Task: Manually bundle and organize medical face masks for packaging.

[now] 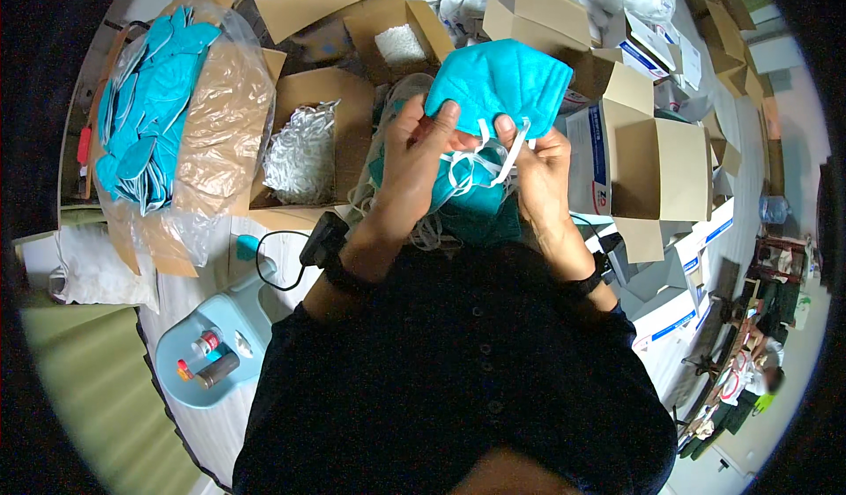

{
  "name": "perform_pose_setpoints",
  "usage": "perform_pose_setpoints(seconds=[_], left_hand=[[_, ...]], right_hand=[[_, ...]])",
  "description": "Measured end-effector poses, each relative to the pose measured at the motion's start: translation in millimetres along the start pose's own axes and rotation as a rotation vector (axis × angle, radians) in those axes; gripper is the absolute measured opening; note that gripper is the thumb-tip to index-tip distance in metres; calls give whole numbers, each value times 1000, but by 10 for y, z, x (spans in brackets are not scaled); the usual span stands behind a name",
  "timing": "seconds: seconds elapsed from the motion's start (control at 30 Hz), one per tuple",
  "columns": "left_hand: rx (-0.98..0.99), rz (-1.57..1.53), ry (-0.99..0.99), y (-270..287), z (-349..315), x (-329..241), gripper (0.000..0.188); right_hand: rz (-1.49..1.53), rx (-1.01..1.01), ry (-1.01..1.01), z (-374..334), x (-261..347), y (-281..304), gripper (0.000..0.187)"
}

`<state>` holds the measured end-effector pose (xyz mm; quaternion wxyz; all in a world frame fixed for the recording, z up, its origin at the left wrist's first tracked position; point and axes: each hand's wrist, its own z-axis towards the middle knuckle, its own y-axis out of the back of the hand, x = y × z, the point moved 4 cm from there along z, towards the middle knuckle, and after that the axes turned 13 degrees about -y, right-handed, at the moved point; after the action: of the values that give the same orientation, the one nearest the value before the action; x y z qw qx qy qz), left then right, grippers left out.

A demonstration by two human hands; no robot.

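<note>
A teal face mask (500, 79) is held up in front of me between both hands. My left hand (414, 153) pinches its lower left edge, thumb on top. At the lower right edge, my right hand (540, 171) grips the same mask with the thumb near a strap. White ear loops (480, 167) hang from the mask between my hands. More teal masks (476, 215) with white straps lie beneath, partly hidden by my hands and dark shirt.
On the left, a plastic-lined carton (225, 133) holds many teal masks (150, 111). Beside it, a carton holds white straps (301, 153). Open brown and white boxes (659, 169) crowd the right. A light-blue stool (176, 367) with bottles on it stands lower left. Another person (765, 367) is far right.
</note>
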<state>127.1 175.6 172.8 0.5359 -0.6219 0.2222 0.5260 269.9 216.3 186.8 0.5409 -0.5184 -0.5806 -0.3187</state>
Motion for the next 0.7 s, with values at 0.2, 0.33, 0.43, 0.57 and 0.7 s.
perform_pose_setpoints(seconds=[0.2,0.33,0.43,0.57,0.7], left_hand=[[122,67,129,-165,-203,137,23],[99,148,197,-147,-249,129,21],[-35,-2,346,-179,-287,83,17],[-9,178,145,-91,-229,150,21],[-26,783,-208,-40,-148,53,25]], right_hand=[[16,-38,43,13,-49,21,7],[-76,-93,90,14,-63,85,6],[-131,-103,77,23,-87,113,5],[-198,-54,91,16,-57,43,8],[-500,-21,20,-47,-73,49,15]])
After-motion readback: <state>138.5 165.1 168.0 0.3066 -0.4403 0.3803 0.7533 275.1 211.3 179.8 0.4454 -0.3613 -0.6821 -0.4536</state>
